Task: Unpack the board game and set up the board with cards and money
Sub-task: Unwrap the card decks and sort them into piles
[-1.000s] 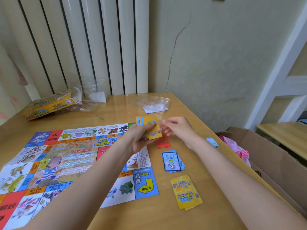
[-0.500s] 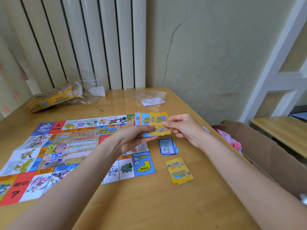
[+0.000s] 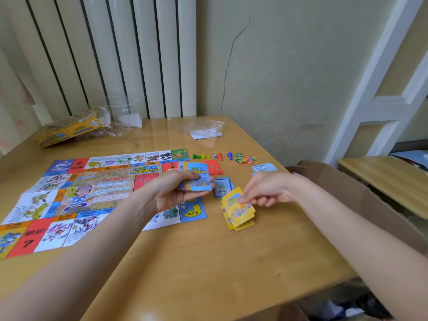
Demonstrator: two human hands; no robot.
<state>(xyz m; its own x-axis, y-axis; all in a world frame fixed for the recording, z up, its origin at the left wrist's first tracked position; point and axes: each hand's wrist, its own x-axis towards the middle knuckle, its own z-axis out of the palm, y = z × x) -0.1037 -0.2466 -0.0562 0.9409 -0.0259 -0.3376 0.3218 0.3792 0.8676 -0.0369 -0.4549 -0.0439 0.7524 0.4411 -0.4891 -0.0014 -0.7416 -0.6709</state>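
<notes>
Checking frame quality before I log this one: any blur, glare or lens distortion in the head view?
Head view: the right hand and the yellow card it pinches are motion-smeared; the left hand with its blue-fronted stack of cards is softer than the board; window glare sheens the table near the plastic wrap; wide-angle bending curves the white door frame.

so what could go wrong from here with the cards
1. The yellow pile already lies skewed; the yellow card pinched by the right hand may slide off or nudge it further apart.
2. The left hand holds a loose fan of cards over the board; a slip could scatter them.
3. Money lies near the table's right edge and could get swept off.
</notes>
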